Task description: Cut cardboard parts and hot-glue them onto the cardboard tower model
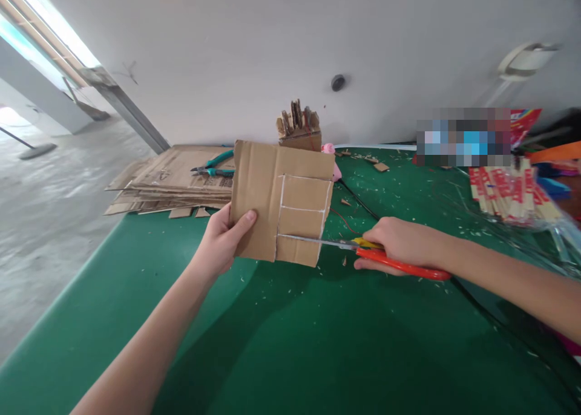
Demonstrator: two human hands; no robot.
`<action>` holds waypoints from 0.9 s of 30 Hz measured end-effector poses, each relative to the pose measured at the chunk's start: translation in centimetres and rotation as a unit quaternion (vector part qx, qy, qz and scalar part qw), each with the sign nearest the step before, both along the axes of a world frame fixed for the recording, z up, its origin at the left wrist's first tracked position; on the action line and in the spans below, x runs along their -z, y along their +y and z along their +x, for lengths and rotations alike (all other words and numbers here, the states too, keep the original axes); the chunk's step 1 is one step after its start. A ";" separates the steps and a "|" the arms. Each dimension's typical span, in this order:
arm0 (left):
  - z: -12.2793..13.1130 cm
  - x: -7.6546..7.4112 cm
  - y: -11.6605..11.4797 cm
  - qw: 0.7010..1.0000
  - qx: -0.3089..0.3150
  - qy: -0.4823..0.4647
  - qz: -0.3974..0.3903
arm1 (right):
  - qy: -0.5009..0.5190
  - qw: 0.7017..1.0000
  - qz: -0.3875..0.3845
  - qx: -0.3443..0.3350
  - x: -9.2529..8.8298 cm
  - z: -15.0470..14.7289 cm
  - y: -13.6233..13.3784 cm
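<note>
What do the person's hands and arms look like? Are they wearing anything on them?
The left hand and right hand are both bare, with no gloves. The left arm and right arm show no sleeves, and no watch or bracelet can be seen.

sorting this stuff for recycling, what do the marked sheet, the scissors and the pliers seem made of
Marked sheet: matt brown cardboard, likely corrugated, going by faint ridges across its face. Scissors: blades look like grey metal, probably steel; the smooth, shiny red and yellow handles suggest plastic. Pliers: dark head, probably metal; teal and black grips could be plastic or rubber.
</note>
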State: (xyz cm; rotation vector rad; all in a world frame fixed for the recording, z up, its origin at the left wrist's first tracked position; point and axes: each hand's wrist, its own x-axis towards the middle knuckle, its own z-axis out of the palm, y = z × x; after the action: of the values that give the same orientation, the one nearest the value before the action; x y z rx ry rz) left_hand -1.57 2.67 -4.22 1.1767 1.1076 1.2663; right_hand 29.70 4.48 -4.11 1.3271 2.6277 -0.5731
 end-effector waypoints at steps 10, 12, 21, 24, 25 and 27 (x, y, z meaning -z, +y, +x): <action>-0.3 0.6 0.2 1.000 -0.014 0.004 -0.005 | -0.045 0.999 0.011 0.020 -0.4 -0.2 0.3; -0.3 0.7 0.2 1.000 -0.023 0.006 -0.006 | -0.035 0.999 0.004 0.020 -0.6 -0.3 0.2; -0.4 0.6 0.3 0.999 -0.043 0.014 0.010 | 0.016 0.997 -0.071 -0.022 -1.2 -0.5 -0.2; -0.5 0.8 0.2 0.998 -0.051 0.018 0.015 | 0.014 0.997 -0.066 -0.020 -1.2 -0.7 -0.3; -0.6 0.9 0.2 0.998 -0.053 0.023 0.018 | 0.014 0.998 -0.064 -0.020 -1.2 -0.8 -0.3; -0.7 1.0 0.1 0.998 -0.056 0.034 0.022 | 0.004 0.999 -0.050 -0.017 -1.3 -0.8 -0.3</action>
State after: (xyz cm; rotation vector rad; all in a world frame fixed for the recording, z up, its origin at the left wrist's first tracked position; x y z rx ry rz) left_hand -2.26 2.82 -5.21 1.2128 1.2154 1.3518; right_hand 28.86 4.17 -2.86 1.2520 2.5844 -0.6968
